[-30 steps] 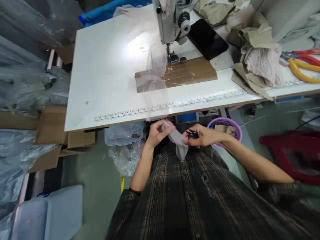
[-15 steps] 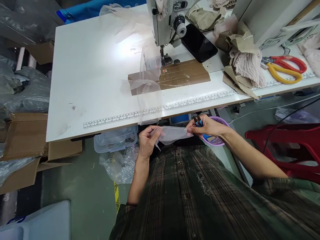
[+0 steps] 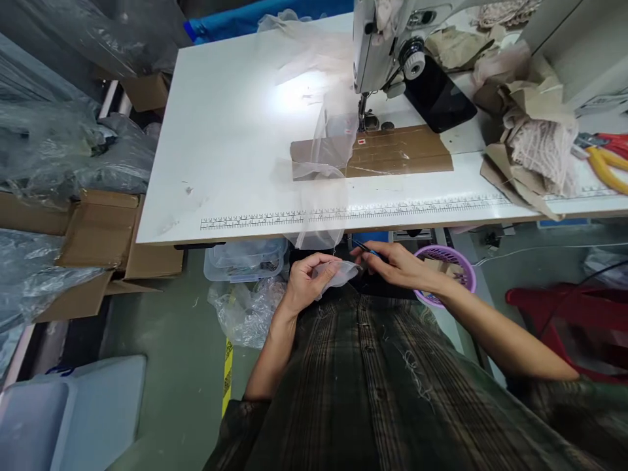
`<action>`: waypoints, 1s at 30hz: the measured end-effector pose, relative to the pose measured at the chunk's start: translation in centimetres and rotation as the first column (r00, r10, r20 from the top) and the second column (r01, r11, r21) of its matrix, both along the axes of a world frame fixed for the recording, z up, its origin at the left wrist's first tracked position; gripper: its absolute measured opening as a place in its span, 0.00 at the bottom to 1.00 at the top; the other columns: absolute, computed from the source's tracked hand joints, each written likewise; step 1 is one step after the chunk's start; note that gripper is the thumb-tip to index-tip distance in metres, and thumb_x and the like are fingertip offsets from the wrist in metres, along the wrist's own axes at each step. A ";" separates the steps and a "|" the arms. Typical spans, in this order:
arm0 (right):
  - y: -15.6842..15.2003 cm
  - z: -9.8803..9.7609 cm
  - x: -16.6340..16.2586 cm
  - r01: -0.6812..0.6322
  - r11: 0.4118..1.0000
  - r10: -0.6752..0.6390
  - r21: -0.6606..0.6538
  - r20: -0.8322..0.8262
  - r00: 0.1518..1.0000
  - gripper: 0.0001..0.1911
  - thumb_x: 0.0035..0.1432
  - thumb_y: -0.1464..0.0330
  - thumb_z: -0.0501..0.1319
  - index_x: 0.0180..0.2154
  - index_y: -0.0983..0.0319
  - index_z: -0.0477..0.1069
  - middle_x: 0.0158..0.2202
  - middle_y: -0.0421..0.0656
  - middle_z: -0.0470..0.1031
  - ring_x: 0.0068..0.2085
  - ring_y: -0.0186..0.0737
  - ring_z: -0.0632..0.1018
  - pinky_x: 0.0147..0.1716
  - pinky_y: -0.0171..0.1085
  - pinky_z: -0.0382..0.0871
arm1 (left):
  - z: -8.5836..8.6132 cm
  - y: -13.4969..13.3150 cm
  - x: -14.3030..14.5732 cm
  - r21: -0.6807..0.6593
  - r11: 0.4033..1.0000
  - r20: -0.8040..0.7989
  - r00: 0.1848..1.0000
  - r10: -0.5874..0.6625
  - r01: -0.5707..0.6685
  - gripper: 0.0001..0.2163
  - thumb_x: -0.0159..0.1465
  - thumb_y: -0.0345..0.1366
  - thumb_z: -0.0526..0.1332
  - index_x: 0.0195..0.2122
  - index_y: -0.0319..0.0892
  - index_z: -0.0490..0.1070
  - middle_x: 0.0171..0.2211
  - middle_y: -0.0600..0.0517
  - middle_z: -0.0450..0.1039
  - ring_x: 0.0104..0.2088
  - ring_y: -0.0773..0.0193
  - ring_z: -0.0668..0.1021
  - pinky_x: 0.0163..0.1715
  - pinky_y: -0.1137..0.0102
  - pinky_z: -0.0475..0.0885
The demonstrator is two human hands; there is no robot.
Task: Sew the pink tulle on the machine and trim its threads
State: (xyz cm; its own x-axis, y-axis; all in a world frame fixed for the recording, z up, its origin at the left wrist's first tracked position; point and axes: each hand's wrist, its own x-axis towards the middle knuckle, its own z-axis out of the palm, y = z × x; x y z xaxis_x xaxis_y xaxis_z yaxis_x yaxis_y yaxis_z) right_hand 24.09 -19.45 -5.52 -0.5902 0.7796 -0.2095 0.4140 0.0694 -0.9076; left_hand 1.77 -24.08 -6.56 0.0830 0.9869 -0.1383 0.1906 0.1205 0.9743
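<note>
Between the thumb and fingers of my left hand is a piece of sheer white fabric, held over my lap just below the table edge. My right hand is closed around small blue thread snips, whose dark tips point up and left, close to the fabric's right end. A thin thread seems to run from the fabric up toward the table. More sheer fabric drapes over the table's front edge, reaching back to the sewing machine's presser foot.
A brown taped cardboard strip lies by the needle. Right of the machine are a black phone, a lace bundle and yellow-and-red-handled pliers. Below stand a purple basket and a clear plastic box. Cardboard boxes fill the left.
My right hand has let go of the fabric's right end and turned the snips toward it. My left hand still grips the fabric. The view has swung left.
</note>
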 end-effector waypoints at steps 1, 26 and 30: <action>0.0 -0.1 -0.7 -0.021 1.000 0.021 0.008 -0.034 0.999 0.20 0.67 0.60 0.50 0.47 0.64 0.74 0.30 0.42 0.74 0.27 0.34 0.69 0.26 0.33 0.61 | 0.1 -0.2 -0.2 0.011 1.000 -0.017 1.000 -0.004 0.004 0.12 0.61 0.45 0.66 0.36 0.40 0.80 0.30 0.49 0.81 0.29 0.64 0.79 0.29 0.74 0.72; -0.8 -1.3 -5.4 -0.091 0.975 0.104 0.204 -0.054 0.993 0.25 0.70 0.53 0.45 0.26 0.61 0.62 0.22 0.37 0.64 0.24 0.33 0.63 0.26 0.35 0.51 | 0.6 -1.7 -1.7 -0.062 0.997 0.020 0.998 0.054 -0.052 0.14 0.61 0.45 0.64 0.32 0.38 0.79 0.23 0.53 0.74 0.23 0.70 0.71 0.24 0.76 0.65; -0.9 -2.5 -5.8 -0.035 0.982 0.046 0.183 -0.056 0.997 0.24 0.69 0.52 0.46 0.28 0.60 0.63 0.23 0.38 0.64 0.25 0.33 0.64 0.27 0.35 0.54 | -0.3 -1.8 -2.1 -0.084 0.996 -0.028 0.999 0.029 -0.031 0.14 0.62 0.46 0.62 0.35 0.38 0.79 0.22 0.53 0.74 0.21 0.70 0.71 0.23 0.76 0.65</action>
State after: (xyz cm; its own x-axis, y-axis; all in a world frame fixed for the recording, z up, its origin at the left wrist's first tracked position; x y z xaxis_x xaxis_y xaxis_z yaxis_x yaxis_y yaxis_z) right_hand 18.33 -20.34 -8.05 -0.6288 0.7770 -0.0300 0.3534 0.2512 -0.9011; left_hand -0.32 -25.92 -6.88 0.0485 0.9735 -0.2234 0.2113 0.2086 0.9549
